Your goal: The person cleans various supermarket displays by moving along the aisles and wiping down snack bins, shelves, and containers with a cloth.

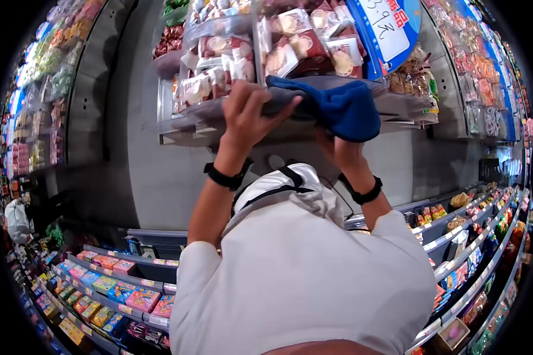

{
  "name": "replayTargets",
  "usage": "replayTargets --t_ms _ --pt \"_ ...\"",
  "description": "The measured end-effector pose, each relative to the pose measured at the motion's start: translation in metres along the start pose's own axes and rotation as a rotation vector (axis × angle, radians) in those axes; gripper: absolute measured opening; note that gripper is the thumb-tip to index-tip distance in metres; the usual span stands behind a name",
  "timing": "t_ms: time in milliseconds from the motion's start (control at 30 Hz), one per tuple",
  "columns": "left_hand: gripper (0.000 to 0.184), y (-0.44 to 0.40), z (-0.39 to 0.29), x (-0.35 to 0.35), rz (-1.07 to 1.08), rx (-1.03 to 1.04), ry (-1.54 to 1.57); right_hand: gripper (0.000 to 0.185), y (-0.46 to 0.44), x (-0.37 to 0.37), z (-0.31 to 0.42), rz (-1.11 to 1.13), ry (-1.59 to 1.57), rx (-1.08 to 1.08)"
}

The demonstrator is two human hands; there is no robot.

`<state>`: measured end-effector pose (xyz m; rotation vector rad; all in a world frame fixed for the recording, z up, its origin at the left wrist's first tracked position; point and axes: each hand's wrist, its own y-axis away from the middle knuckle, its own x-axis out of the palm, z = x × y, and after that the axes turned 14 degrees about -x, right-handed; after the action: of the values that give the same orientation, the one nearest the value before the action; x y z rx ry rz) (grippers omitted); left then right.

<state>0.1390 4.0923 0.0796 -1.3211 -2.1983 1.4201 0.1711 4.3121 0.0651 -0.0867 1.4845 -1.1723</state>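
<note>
A cloth (pixel 348 109), blue on its right part and dark grey on its left, is bunched along the front lip of a clear candy bin (pixel 204 112). My left hand (pixel 246 112) closes round the grey end, with the thumb stretched along it. Under the blue end, my right hand (pixel 342 151) grips the cloth from below; its fingertips are hidden by the fabric. Just behind the cloth, wrapped sweets (pixel 302 53) in maroon and white packets fill the bin compartments. Each wrist wears a black band.
A blue price sign (pixel 388 35) stands at the bin's right. Candy racks (pixel 479 77) rise at both sides. Lower shelves behind me hold small coloured boxes (pixel 142 299) at left and packaged goods (pixel 456 278) at right. A white bag (pixel 19 222) is at far left.
</note>
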Motion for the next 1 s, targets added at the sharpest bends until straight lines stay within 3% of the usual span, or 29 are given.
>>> replayTargets --t_ms 33,100,233,433,533,633,667,767,900,1000 --pt "0.038 -0.005 -0.004 0.021 0.041 0.016 0.008 0.05 -0.006 -0.016 -0.013 0.014 -0.063 0.024" --pt "0.039 -0.011 0.002 0.057 0.064 0.048 0.029 0.055 0.009 -0.01 -0.045 -0.03 0.104 0.004" --pt "0.037 -0.007 0.007 0.074 -0.02 -0.065 -0.067 0.064 -0.003 0.004 -0.057 0.146 0.265 0.085" --pt "0.044 0.05 0.021 0.042 0.039 -0.1 -0.173 0.046 -0.028 0.037 -0.04 0.262 0.229 -0.075" --pt "0.074 0.071 0.013 0.042 0.274 -0.211 -0.281 0.035 -0.036 0.03 -0.054 0.117 0.161 -0.211" --pt "0.076 0.057 -0.011 0.053 0.309 -0.191 -0.301 0.034 -0.041 -0.012 -0.064 0.319 0.125 -0.116" --pt "0.079 0.051 -0.014 0.059 0.304 -0.147 -0.297 0.043 -0.048 -0.027 -0.064 0.428 0.144 0.0" --pt "0.079 0.034 -0.041 0.08 0.36 -0.172 -0.246 0.039 -0.049 -0.046 -0.08 0.445 0.191 0.011" --pt "0.078 0.047 -0.04 0.098 0.227 -0.139 -0.233 0.035 -0.066 -0.041 -0.08 0.591 0.171 -0.053" --pt "0.077 0.064 -0.026 0.077 0.195 -0.217 -0.253 0.034 -0.079 -0.025 -0.075 0.569 0.127 -0.263"
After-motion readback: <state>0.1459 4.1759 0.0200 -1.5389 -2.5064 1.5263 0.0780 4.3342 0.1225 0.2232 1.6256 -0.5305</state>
